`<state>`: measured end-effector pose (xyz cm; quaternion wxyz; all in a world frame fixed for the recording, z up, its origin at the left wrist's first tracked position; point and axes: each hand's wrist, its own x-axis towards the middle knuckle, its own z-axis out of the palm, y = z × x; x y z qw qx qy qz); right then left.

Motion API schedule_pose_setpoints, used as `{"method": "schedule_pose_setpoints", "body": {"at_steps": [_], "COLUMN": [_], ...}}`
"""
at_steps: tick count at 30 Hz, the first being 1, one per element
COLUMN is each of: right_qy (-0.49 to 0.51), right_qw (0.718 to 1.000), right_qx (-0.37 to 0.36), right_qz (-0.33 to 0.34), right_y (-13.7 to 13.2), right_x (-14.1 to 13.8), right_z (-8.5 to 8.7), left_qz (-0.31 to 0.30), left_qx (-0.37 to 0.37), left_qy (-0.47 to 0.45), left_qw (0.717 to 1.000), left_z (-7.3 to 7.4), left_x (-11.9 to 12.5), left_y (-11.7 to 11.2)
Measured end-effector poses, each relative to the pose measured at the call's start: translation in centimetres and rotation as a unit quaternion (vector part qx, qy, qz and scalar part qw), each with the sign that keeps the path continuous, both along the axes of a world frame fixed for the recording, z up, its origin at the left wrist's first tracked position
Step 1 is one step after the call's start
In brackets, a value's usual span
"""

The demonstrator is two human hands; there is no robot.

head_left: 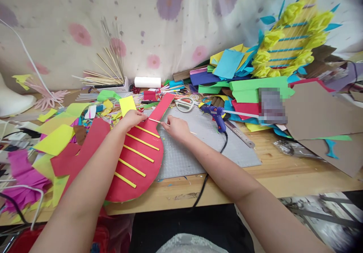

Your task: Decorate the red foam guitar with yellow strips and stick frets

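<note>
A red guitar-shaped cutout (143, 173) lies on the desk, with several yellow strips (138, 153) set in parallel rows across its body. A thin pale wooden stick (155, 121) crosses the base of the cutout's neck. My left hand (132, 120) is closed in a pinch at the stick's left end, above the cutout's edge. My right hand (178, 127) grips the same stick from the right, fingers closed, and the stick's far end pokes out beyond the hand. Under the right hand is the grey cutting mat (181, 158), partly covered by the cutout.
Right of my hands lie a purple glue gun (217, 115) with its black cord, scissors (185, 104) and a metal ruler (241, 134). Coloured paper (56, 139) heaps at left. Behind stand thin sticks (110, 71) and a yellow-flowered guitar (292, 37). Cardboard (320, 109) lies at right.
</note>
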<state>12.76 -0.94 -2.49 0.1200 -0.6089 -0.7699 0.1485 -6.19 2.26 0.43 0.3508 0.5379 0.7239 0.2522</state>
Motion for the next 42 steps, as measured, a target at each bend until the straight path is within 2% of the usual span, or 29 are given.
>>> {"method": "schedule_pose_setpoints", "body": {"at_steps": [12, 22, 32, 42], "right_qy": [-0.009, 0.001, 0.007, 0.003], "right_qw": [1.000, 1.000, 1.000, 1.000], "right_qx": [-0.004, -0.009, -0.022, -0.016], "right_qz": [0.007, 0.006, 0.010, 0.013], "right_y": [0.7, -0.3, -0.2, -0.4], "right_x": [-0.4, -0.9, -1.0, -1.1], "right_z": [0.3, 0.6, 0.3, 0.5], "left_qz": [0.020, 0.018, 0.035, 0.032], "left_qx": [0.000, 0.003, -0.010, 0.005], "left_qy": [-0.034, -0.054, -0.068, -0.052], "left_qw": [0.999, 0.998, 0.997, 0.998], "left_z": [-0.3, -0.2, 0.8, -0.8], "left_x": [-0.3, -0.4, 0.3, -0.7], "left_y": [0.3, 0.3, -0.3, 0.4]}}
